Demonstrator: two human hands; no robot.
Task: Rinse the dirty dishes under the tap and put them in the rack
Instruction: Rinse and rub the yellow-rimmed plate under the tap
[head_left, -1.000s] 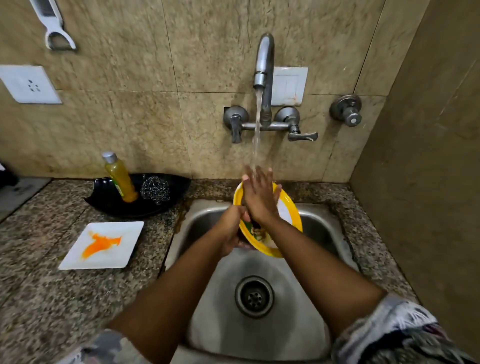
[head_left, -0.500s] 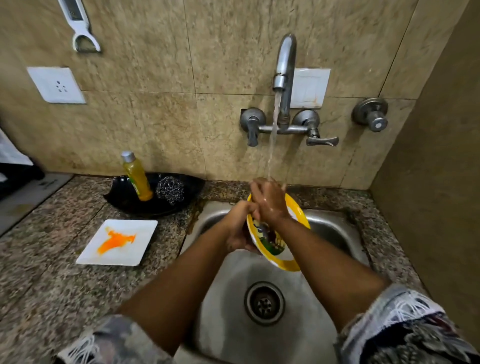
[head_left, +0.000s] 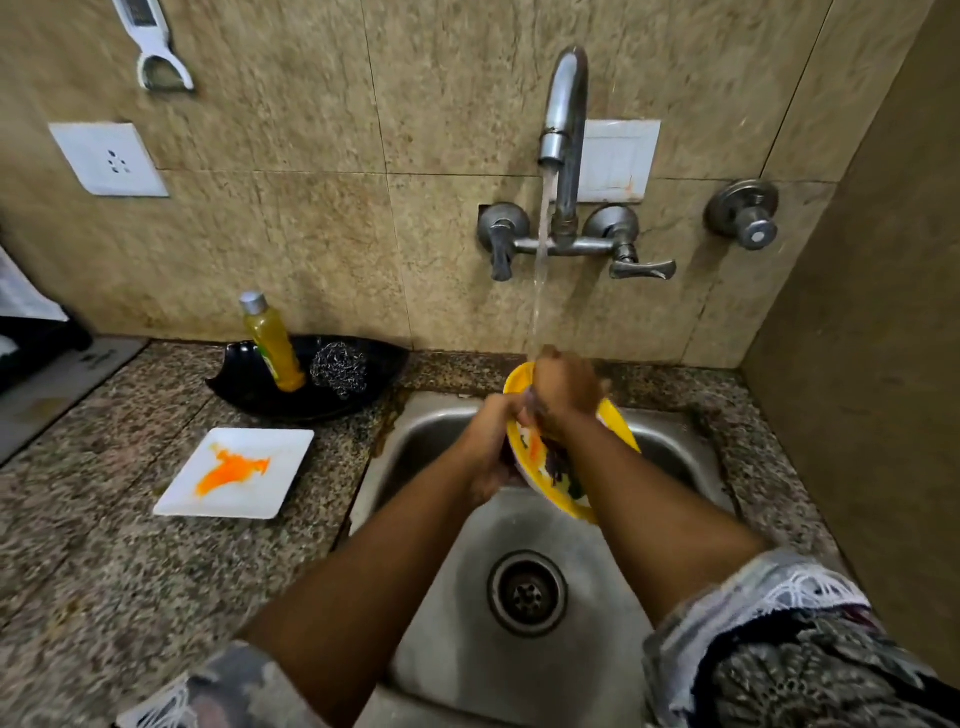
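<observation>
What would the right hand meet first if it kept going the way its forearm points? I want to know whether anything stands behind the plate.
Probably the tiled wall below the tap. The right hand already rests on the yellow plate; depth is unclear.

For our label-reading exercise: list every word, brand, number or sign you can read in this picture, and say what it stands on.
No text can be read.
Yellow bottle: label too blurred.
Grey mat at the left edge: faint marking, too small.
Yellow plate: a coloured picture, no legible words.
</observation>
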